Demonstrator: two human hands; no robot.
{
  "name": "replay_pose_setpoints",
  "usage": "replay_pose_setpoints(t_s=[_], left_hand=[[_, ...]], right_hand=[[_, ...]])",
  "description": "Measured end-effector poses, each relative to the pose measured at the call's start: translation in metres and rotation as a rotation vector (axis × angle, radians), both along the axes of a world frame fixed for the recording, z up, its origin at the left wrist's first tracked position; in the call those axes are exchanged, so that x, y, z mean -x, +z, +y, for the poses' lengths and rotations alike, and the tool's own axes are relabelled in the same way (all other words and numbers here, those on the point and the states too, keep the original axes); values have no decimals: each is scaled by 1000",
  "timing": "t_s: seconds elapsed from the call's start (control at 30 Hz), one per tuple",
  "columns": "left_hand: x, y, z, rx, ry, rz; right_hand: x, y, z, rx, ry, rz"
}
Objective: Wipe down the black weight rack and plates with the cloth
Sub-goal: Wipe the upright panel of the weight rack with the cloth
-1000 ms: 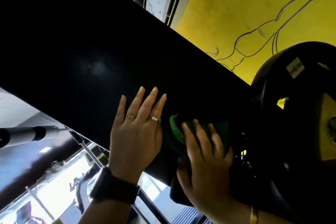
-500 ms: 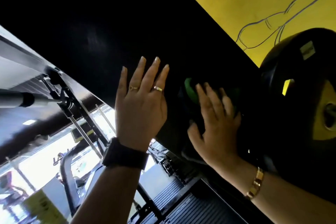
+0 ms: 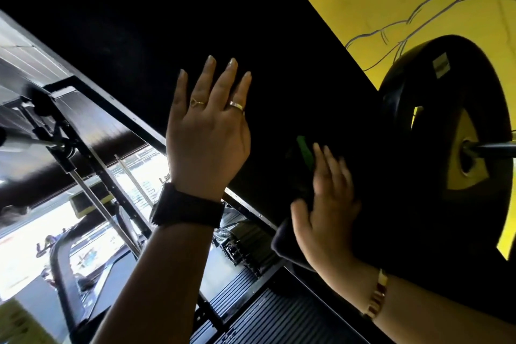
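Two jobs were split: your left hand (image 3: 206, 134), fingers straight, braced the black rack (image 3: 251, 36) while your right hand (image 3: 326, 204) pressed the cloth (image 3: 305, 152) flat against it at four o'clock, so the plate (image 3: 435, 148) just beside probably came next.

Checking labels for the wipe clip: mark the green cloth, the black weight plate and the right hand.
green cloth (image 3: 305, 152), head view, on the bright green edge above the fingertips.
black weight plate (image 3: 416, 75), head view, on its black outer face.
right hand (image 3: 326, 220), head view, on the back of the hand.

There is one left hand (image 3: 208, 145), one right hand (image 3: 325, 218), one green cloth (image 3: 305, 151), one weight plate (image 3: 402, 126), two rings (image 3: 196, 103), one bracelet (image 3: 377, 294).
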State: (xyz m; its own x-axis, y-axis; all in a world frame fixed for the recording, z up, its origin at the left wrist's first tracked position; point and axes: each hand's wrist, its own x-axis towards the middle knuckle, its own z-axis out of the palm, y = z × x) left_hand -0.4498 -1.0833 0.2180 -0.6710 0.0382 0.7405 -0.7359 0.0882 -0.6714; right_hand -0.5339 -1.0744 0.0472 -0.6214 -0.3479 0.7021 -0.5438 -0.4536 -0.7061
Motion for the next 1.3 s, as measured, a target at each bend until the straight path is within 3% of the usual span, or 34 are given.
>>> replay_pose_setpoints(t_s=[0.13,0.27,0.33,0.47,0.63,0.77,0.97,1.17,1.3], left_hand=[[-1,-2,-4,7,-3,-5],[-1,-4,-6,24,-26,11],[-2,-5,-6,7,-35,13],[-3,-5,-8,37,-30,17],[-2,-5,-7,38,-20,19],[-2,-6,-8,43,-24,12],[-2,-8,-7,54,-28,29],[2,-10,-6,94,55,158],[3,-10,-6,58,90,194]], right_hand=[[-7,4,4,49,-94,294],[12,-55,-5,193,-138,725],[24,-91,-10,202,-167,830],[31,-105,-5,83,-118,587],[18,-26,-2,60,-83,272],[13,13,-1,83,-58,341],[21,-29,-7,167,-61,577],[27,40,-11,57,17,163],[46,102,-15,4,9,194]])
